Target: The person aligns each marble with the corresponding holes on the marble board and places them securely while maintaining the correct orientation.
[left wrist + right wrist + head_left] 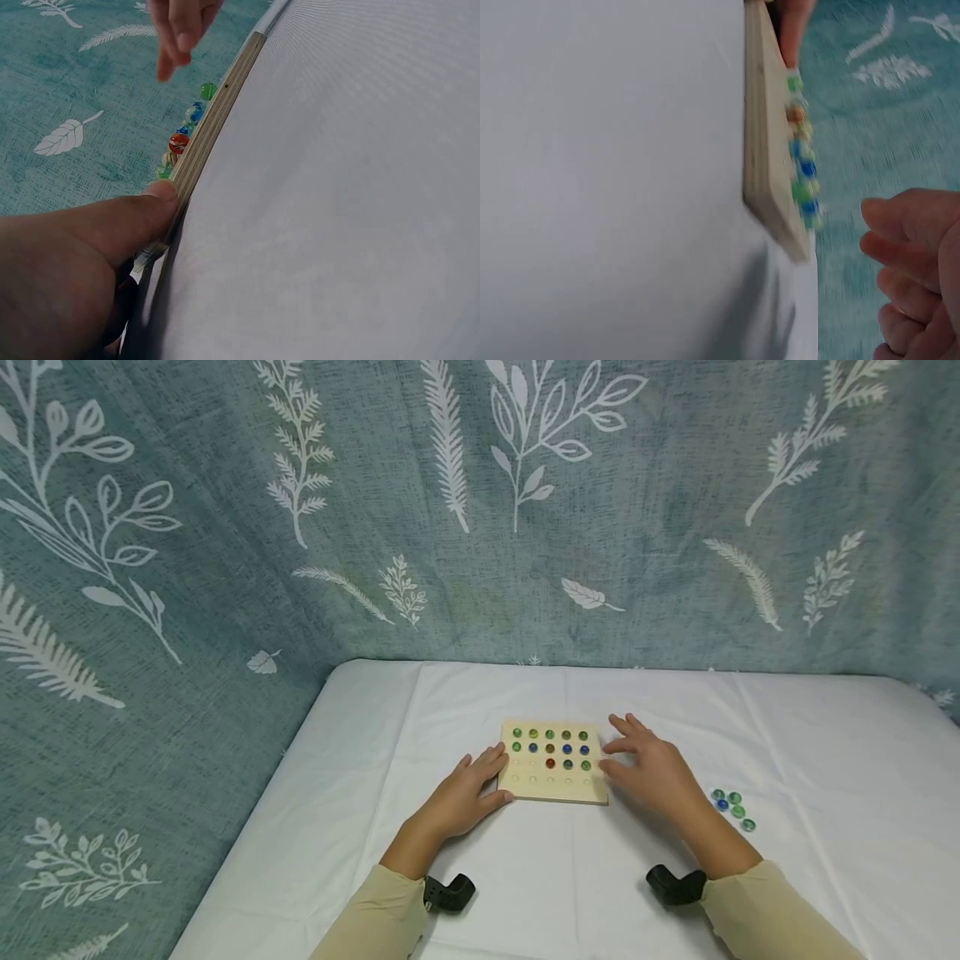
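A pale wooden board [540, 789] with rows of round hollows lies on the white cloth. Glass marbles fill its two back rows. The third row holds a red marble [551, 763], a blue one and a green one at its right end; the front row's hollows are bare. My left hand [465, 795] rests against the board's left side, fingers along that edge and thumb [154, 206] pressing near the front corner. Just beyond the right edge hovers my right hand [654, 774], its fingers loosely bent with nothing between them [919, 262].
Several loose green and blue marbles [738, 812] lie on the cloth beside my right forearm. A teal leaf-patterned curtain [480, 593] hangs behind and left of the white-covered table [360, 727]. Black wrist devices [450, 893] sit at both cuffs.
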`<action>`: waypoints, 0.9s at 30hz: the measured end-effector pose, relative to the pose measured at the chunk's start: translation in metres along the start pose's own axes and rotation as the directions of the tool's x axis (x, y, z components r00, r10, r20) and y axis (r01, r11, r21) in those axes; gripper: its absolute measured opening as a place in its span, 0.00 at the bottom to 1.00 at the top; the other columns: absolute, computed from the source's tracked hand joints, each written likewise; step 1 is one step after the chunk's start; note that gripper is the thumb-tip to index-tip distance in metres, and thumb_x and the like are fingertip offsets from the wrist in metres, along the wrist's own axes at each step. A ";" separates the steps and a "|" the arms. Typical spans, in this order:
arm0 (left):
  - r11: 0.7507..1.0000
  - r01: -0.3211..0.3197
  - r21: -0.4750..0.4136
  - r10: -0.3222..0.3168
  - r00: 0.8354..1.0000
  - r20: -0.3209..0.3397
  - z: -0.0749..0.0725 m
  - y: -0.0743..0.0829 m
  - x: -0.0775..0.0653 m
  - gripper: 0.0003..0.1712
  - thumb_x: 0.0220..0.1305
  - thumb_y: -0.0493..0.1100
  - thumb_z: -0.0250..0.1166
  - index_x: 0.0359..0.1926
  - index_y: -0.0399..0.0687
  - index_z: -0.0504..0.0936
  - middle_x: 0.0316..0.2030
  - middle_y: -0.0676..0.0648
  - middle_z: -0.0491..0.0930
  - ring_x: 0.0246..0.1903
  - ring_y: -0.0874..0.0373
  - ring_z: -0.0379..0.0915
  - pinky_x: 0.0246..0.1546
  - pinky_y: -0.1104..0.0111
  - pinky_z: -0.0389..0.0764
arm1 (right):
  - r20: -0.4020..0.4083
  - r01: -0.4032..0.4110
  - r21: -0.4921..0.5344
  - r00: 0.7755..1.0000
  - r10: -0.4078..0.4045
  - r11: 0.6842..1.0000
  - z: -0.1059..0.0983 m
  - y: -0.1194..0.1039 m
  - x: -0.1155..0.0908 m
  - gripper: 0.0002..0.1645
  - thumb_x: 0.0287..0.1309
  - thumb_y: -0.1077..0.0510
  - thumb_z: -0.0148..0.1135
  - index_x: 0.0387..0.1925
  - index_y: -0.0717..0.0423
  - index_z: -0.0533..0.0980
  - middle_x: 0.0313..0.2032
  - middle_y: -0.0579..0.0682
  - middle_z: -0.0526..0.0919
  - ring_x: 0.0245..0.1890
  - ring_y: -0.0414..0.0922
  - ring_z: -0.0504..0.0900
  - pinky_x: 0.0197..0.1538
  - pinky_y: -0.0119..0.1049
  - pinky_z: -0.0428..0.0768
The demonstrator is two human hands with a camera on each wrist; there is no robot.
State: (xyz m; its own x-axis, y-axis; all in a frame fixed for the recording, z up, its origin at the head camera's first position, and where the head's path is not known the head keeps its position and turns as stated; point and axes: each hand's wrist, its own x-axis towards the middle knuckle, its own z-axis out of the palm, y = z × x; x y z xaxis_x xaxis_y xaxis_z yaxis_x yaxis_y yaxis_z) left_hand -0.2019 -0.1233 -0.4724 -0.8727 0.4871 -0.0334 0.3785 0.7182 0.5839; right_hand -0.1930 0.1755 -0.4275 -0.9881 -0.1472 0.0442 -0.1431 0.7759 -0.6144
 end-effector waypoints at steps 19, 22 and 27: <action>1.000 0.016 0.004 -0.016 1.000 -0.003 0.002 -0.003 0.002 0.41 0.68 0.54 0.62 0.76 0.49 0.57 0.77 0.54 0.50 0.76 0.60 0.45 0.79 0.61 0.42 | 0.088 -0.132 0.087 0.988 0.124 0.987 -0.062 0.091 -0.052 0.29 0.64 0.39 0.61 0.54 0.57 0.81 0.75 0.55 0.57 0.73 0.67 0.53 0.62 0.69 0.66; 1.000 0.008 0.003 -0.008 1.000 -0.004 0.003 -0.002 0.002 0.41 0.68 0.54 0.62 0.76 0.48 0.57 0.77 0.53 0.50 0.76 0.59 0.45 0.78 0.60 0.42 | 0.095 -0.118 0.103 0.990 0.108 0.988 -0.063 0.100 -0.055 0.27 0.64 0.42 0.63 0.53 0.59 0.81 0.74 0.57 0.57 0.74 0.66 0.51 0.64 0.71 0.61; 1.000 0.003 0.005 -0.003 1.000 -0.006 0.003 -0.001 0.002 0.41 0.68 0.54 0.62 0.76 0.48 0.58 0.76 0.54 0.51 0.76 0.59 0.45 0.78 0.60 0.42 | 0.115 -0.098 0.140 0.990 0.082 0.985 -0.062 0.111 -0.059 0.24 0.59 0.50 0.68 0.52 0.60 0.81 0.75 0.58 0.54 0.75 0.65 0.45 0.67 0.72 0.55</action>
State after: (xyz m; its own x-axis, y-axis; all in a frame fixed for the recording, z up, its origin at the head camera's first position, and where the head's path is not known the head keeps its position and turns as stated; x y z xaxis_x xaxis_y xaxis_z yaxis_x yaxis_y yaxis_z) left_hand -0.2029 -0.1215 -0.4755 -0.8758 0.4817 -0.0300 0.3773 0.7220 0.5800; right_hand -0.1544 0.3087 -0.4492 -0.9834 -0.1529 -0.0973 -0.0367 0.6933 -0.7197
